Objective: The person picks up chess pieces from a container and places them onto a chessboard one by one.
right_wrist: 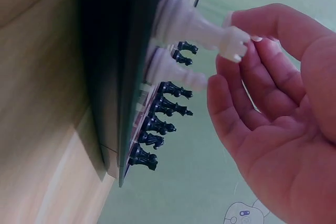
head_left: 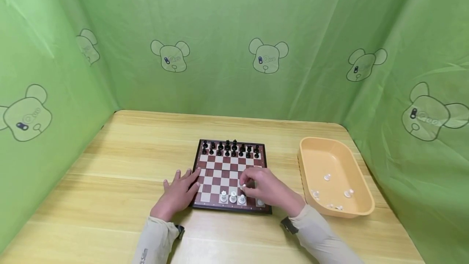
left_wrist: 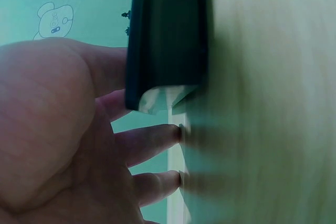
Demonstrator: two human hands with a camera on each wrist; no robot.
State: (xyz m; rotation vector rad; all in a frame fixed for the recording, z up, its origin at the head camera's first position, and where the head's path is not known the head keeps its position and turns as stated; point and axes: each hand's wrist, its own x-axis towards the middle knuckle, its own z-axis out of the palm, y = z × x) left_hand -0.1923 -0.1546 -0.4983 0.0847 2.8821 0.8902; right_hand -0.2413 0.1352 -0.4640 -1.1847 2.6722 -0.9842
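A magnetic-style chessboard (head_left: 216,180) with dark red and white squares lies on the table. Black chess pieces (head_left: 227,150) stand in two rows along its far side. Several white chess pieces (head_left: 233,197) stand near the close edge, one partly covered by my right wrist. My left hand (head_left: 177,194) rests on the board's left edge, fingers spread; in the left wrist view, two fingertips touch the table. Over the board's right half, my right hand (head_left: 269,188) pinches a small white chess piece (head_left: 244,185), mostly hidden by the fingers. A white rook (right_wrist: 197,24) stands beside that hand in the right wrist view.
To the right of the board sits an orange plastic tray (head_left: 305,174). Several loose white pieces (head_left: 327,177) lie inside it. Green cloth walls (head_left: 220,93) with bear outlines enclose the wooden table (head_left: 139,154) at the back and sides.
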